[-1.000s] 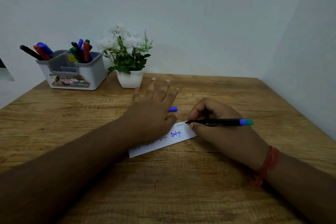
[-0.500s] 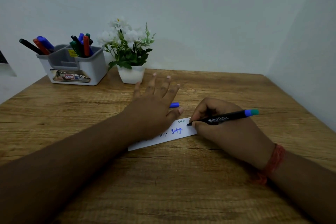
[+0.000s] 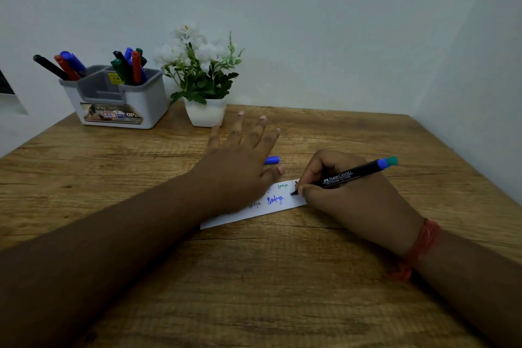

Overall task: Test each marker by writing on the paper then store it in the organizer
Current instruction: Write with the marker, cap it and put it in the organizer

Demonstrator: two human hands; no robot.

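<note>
The task looks well advanced, judging by how things lie. The organizer [image 3: 118,99] stands at the far left of the table [image 3: 282,277], and it already holds two clusters of capped markers: one group [image 3: 63,65] leaning out of its left compartment, another [image 3: 130,66] upright in the right one. These are presumably tested and stored.

The paper [image 3: 254,213], a narrow white strip near the middle of the table, carries several short written words, one in bold blue and fainter ones around it, which fits a run of earlier tests.

The step in hand is one more test. The right hand [image 3: 347,200] has its fingers curled round a black marker [image 3: 350,175] with a blue-green end, held in a writing grip, its tip touching the right end of the paper where a fresh dark mark shows. The left hand [image 3: 240,161] lies flat with fingers straight and spread, pressing the paper down and holding nothing.

A small blue cap [image 3: 271,160] lies on the table just beyond the left hand, probably this marker's own. What remains, then: finish the stroke, recap the marker and put it in the organizer. No other loose marker shows on the table, though the hands could hide one.
</note>
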